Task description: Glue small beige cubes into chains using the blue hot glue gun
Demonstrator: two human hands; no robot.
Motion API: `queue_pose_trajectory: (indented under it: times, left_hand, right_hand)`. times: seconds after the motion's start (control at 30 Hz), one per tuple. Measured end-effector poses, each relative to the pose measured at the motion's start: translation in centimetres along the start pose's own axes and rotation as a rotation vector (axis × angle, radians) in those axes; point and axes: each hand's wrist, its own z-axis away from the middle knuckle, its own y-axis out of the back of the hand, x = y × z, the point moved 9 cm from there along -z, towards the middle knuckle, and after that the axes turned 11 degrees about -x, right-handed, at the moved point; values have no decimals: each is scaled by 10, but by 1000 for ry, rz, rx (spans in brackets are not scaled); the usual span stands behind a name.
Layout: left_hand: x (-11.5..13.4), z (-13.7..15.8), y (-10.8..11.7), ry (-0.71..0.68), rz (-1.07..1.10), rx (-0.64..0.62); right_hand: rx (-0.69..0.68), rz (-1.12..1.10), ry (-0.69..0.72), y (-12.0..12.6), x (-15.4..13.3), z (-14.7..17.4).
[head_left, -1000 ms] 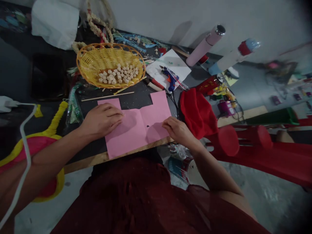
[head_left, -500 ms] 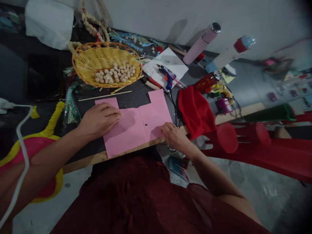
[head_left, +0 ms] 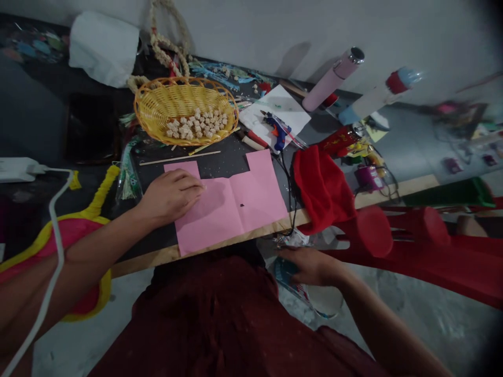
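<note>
Paper (head_left: 220, 207), pink, under left hand (head_left: 175, 193); right hand (head_left: 310, 264) beyond table edge (head_left: 147, 259).

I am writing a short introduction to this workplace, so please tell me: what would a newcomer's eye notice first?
Probably the pink paper with its notched far side, lying at the front of the table under the left hand. Beyond it is a yellow wicker basket with small pale pieces; to the paper's right, a bright red cloth.

Mid-frame, smooth matt paper (head_left: 220, 209); upper left, a rough woven basket (head_left: 157, 107); right, matt red cloth (head_left: 322, 191). Upper right, a smooth flask (head_left: 328, 86) with shiny metal cap (head_left: 357, 54). The matt counter (head_left: 223, 164) has a wooden edge (head_left: 153, 257).
</note>
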Motion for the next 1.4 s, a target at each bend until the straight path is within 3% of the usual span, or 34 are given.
queue_pose_trajectory:
  times: [0.1,0.13,0.27,0.4,0.5,0.7,0.8,1.0,1.23,1.4]
  left_hand:
    - [-1,0,-1,7,37,-7]
    - [-2,0,-1,11,48,-9]
    - [-1,0,-1,18,45,-10]
    - [1,-1,1,9,22,4]
    - [1,-1,1,-3,24,9]
    - [2,0,2,6,12,5]
    - [3,-1,3,7,-3,-2]
    - [0,-1,1,23,47,-24]
    - [2,0,3,19,36,19]
    - [5,0,7,8,-51,40]
  right_hand:
    - [-71,-106,97,18,-15,2]
    - [-18,-136,115,33,-21,0]
    - [474,-106,226,102,-50,-17]
    - [673,-13,407,127,-78,-52]
    - [702,86,392,132,-83,-79]
    - [614,284,216,127,-80,-107]
    - [592,315,201,125,-79,-109]
    - [633,278,309,125,-86,-104]
    - [571,504,170,113,-97,-113]
    - [591,371,117,124,-73,-107]
